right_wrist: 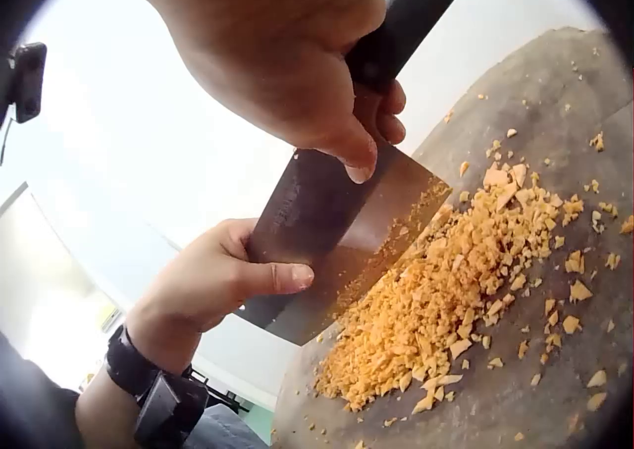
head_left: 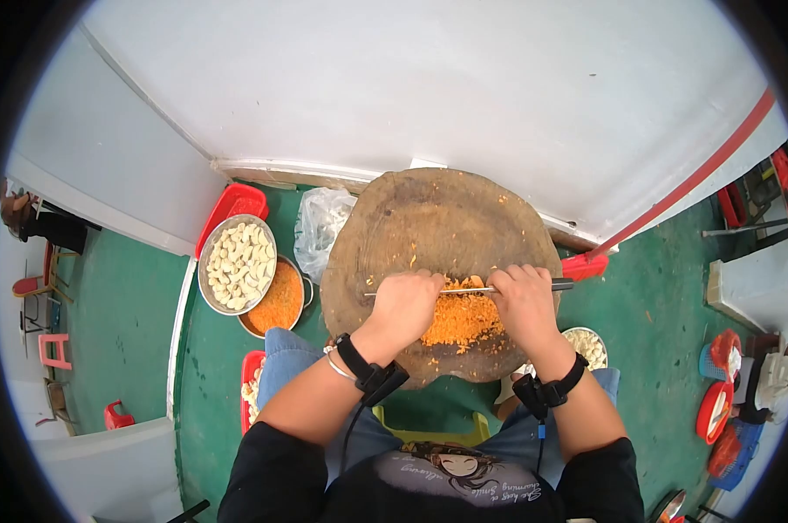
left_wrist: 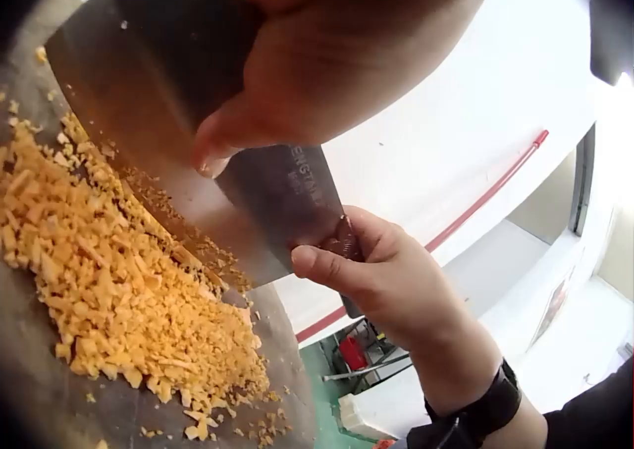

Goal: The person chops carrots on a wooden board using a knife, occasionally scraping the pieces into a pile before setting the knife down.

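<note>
A broad cleaver (right_wrist: 322, 196) stands edge-down on a round wooden chopping block (head_left: 411, 213), beside a heap of finely chopped orange bits (head_left: 462, 322). My right hand (head_left: 528, 301) grips it where the black handle meets the blade, thumb against the steel. Near the blade's other end, my left hand (head_left: 409, 305) pinches it, its thumb (left_wrist: 230, 137) laid along the blade face. Orange crumbs cling along the lower part of the blade. Looser pieces lie scattered over the block around the heap.
Left of the block, a bowl of pale curved pieces (head_left: 237, 266) overlaps a pot of orange mash (head_left: 279, 298). A clear plastic bag (head_left: 317, 231) and a red basin (head_left: 232, 207) are behind them. At the right knee sits another bowl (head_left: 590, 344). A white wall (head_left: 429, 78) rises beyond the block.
</note>
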{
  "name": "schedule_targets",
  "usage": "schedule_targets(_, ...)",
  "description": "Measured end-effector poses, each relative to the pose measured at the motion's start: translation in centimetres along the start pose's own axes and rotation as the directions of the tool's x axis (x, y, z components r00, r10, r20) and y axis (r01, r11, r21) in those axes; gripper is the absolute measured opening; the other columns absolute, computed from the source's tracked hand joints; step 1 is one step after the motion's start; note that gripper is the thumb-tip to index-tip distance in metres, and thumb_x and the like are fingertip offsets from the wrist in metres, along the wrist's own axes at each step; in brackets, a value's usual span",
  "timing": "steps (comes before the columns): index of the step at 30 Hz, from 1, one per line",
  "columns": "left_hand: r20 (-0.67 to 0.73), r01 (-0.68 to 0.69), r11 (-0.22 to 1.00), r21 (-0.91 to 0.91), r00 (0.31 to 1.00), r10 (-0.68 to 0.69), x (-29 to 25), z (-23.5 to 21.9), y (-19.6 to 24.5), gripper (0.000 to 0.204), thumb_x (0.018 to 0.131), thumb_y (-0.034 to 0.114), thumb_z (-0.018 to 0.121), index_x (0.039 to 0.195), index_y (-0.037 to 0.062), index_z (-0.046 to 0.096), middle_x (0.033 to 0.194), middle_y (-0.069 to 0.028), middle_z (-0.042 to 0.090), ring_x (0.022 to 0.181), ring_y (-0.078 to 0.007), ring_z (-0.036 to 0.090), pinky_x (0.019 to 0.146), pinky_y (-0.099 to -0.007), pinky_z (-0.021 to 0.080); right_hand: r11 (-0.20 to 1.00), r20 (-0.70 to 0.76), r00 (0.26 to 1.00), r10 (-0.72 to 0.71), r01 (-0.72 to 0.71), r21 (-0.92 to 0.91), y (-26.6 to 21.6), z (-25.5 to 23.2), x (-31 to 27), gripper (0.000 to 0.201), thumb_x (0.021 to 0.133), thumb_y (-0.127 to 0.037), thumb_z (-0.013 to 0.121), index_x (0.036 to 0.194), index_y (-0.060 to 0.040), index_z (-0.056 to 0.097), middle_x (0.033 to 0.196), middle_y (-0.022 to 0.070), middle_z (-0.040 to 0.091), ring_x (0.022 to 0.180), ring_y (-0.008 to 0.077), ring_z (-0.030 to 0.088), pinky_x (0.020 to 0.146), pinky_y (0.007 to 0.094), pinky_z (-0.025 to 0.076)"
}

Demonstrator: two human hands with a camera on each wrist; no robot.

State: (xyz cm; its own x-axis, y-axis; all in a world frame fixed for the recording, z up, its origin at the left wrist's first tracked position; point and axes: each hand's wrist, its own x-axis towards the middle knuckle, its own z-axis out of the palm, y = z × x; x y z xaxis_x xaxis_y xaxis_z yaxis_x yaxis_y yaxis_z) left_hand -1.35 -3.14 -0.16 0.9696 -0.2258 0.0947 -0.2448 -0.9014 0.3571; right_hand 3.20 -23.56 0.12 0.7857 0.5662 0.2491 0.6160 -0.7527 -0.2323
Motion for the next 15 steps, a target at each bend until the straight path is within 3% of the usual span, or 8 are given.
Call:
schedule_targets(3, -0.019, -0.021, 1.000, 0.006, 1.000, 0.021, 0.1, 0.5, -0.1, 0.002, 0.073, 0.006, 0.056, 0.074, 0.0045, 0.056, 0.071, -0.0131, 0.059, 0.070, -0.0325, 0.061, 0.060, -0.0417, 0.048, 1.000, 0.053, 0.999, 0.006, -0.004, -0.026, 0.2, 0.9, -0.1, 0.012, 0.074, -0.015, 0.068, 0.081, -0.0137, 0.058, 0.076, 0.0026, 0.055, 0.081, 0.0233, 0.055, 0.076, 0.0377, 0.037)
schedule_targets(15, 0.006, -0.012, 1.000, 0.015, 1.000, 0.012, -0.4, -0.4, 0.4, 0.004, 0.072, 0.004, 0.055, 0.076, 0.0044, 0.056, 0.071, -0.0127, 0.059, 0.068, -0.0330, 0.061, 0.059, -0.0422, 0.047, 0.999, 0.009, 1.000, 0.009, -0.009, -0.034, -0.2, -0.2, -0.4, 0.011, 0.073, -0.014, 0.068, 0.081, -0.0140, 0.060, 0.077, 0.0025, 0.056, 0.080, 0.0232, 0.055, 0.076, 0.0375, 0.037)
